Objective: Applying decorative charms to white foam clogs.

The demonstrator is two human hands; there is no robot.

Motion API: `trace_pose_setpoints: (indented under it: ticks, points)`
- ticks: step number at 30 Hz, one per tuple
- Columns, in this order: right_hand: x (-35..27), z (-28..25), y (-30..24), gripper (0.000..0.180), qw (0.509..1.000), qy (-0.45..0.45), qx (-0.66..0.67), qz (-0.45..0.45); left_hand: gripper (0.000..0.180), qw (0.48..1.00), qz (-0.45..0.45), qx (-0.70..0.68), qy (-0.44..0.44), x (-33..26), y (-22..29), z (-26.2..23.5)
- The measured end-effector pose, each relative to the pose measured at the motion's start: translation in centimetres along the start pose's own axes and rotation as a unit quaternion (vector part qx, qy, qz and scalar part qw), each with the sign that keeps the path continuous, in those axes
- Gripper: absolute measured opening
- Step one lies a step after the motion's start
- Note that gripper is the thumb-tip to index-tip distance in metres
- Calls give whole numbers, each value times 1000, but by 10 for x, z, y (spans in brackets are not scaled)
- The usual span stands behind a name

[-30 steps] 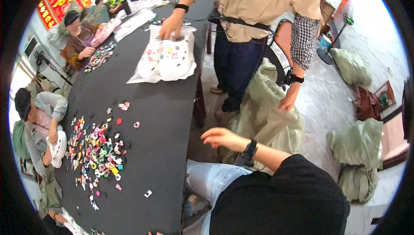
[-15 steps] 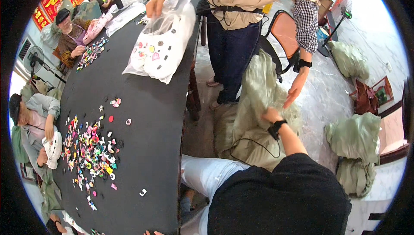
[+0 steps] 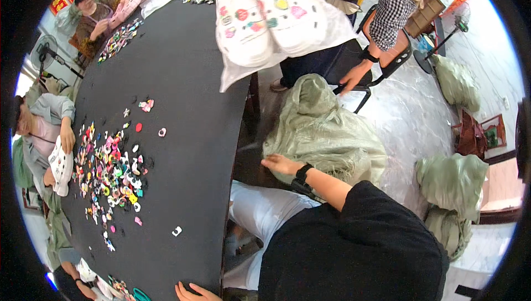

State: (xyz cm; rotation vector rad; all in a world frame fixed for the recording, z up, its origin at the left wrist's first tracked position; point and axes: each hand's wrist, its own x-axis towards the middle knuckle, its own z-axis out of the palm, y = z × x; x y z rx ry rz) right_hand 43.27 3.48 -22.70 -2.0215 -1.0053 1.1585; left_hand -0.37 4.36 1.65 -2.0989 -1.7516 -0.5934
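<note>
My right hand (image 3: 283, 165), fingers stretched out, is over the front left side of a pale green woven sack (image 3: 337, 140) on the floor. I see nothing held in it. Flat on the near edge of the black table (image 3: 182, 107) lies my left hand (image 3: 196, 293), partly cut off by the frame, its fingers spread. Ahead, a standing person in a beige shirt has a clear plastic bag (image 3: 229, 71) with a pair of white clogs (image 3: 296, 19) covered in colourful charms. What grips the bag is out of view. That person's other hand (image 3: 357, 77) hangs above the sack.
Many loose shoe charms (image 3: 113, 174) lie on the table's left. Seated across, one person holds a white clog (image 3: 61, 165); another sits by a pink clog (image 3: 126, 12). An office chair (image 3: 390, 52), a standing fan (image 3: 456, 27) and more sacks (image 3: 451, 182) are to the right.
My right hand has moved left and down from the sack's upper part. The bagged clogs have come nearer and to the right. More of my left hand shows. The sack has slumped lower.
</note>
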Motion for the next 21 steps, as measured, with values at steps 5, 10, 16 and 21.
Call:
trace_pose_setpoints:
  ticks: [5, 10, 16, 21]
  points:
    - [-22, -36, 61, 34, 971, 119, -201, 57, 33, 1000, -7, -1, -2, 1, -2, 4]
    - [-73, -71, 105, 48, 889, 151, -368, 228, 34, 1000, -11, 10, -15, 2, 0, 0]
    - [-129, -186, 269, 61, 860, -34, -330, 387, 34, 1000, -18, -10, -20, 5, -4, 5]
    - [-214, -224, 241, 27, 855, 217, 403, 244, 35, 1000, -20, 7, -20, 0, -2, 2]
